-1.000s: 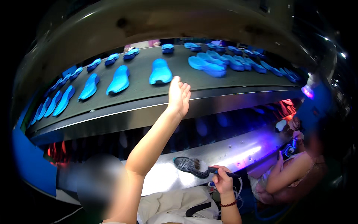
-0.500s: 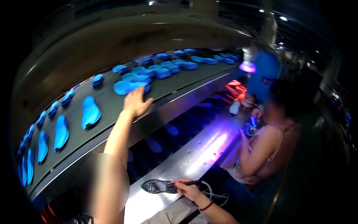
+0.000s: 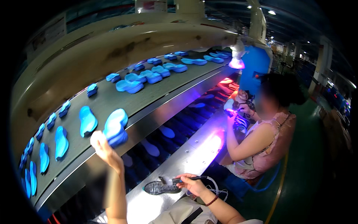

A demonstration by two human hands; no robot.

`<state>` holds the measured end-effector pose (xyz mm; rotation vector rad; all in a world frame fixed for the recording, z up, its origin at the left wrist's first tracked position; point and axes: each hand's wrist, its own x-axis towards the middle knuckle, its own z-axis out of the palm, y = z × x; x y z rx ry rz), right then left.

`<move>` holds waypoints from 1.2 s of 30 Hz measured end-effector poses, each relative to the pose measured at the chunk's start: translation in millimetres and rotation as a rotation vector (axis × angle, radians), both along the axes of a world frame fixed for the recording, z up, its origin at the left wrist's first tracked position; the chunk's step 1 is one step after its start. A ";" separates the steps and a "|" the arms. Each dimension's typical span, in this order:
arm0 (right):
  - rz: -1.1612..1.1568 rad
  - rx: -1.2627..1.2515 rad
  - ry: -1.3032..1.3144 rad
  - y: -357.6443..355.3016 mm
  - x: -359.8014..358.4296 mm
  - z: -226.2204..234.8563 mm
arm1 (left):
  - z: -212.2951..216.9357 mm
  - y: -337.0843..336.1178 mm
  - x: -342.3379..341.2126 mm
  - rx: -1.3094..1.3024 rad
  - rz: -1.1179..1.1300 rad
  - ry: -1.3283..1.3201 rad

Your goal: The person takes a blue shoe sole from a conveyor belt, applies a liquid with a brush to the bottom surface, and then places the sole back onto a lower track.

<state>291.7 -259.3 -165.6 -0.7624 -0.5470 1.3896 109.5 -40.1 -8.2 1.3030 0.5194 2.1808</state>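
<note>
A blue sole (image 3: 116, 125) is gripped by the left hand (image 3: 105, 149), raised at the front edge of the conveyor belt (image 3: 108, 101). A corded tool (image 3: 176, 181) is held in the closed right hand (image 3: 191, 184), its tip at a black sole (image 3: 154, 188) on the metal counter (image 3: 182, 164); contact cannot be told. Further blue soles (image 3: 129, 87) are spread along the belt. Another person (image 3: 257, 145) is seated to the right.

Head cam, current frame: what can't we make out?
All in the head view:
- Left hand: full finger placement, partly hidden by the blue sole it holds.
- Tip of the tool in the right hand: too small to tell if it touches the dark sole.
- Leftmost soles: cut off by the dark fisheye rim.
- Co-worker's workpiece: washed out by purple glare.
</note>
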 end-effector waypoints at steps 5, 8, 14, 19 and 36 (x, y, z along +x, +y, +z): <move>-0.122 0.088 -0.131 8.0 8.2 25.7 | -21.8 -57.8 -26.8 -0.680 -1.172 -0.144; -0.119 0.144 -0.119 1.9 2.3 53.6 | -61.3 -85.1 -78.3 -0.530 -1.235 -0.055; 0.081 0.255 0.007 -2.2 -17.9 65.4 | -140.8 -150.7 -115.0 -0.875 -1.773 -0.382; 0.243 0.145 -0.157 20.6 -62.9 60.4 | -143.3 -178.4 -98.0 -0.864 -1.539 -0.470; 0.420 0.635 -1.204 15.4 -136.6 86.3 | -155.0 -171.3 -126.6 -0.940 -0.927 -0.518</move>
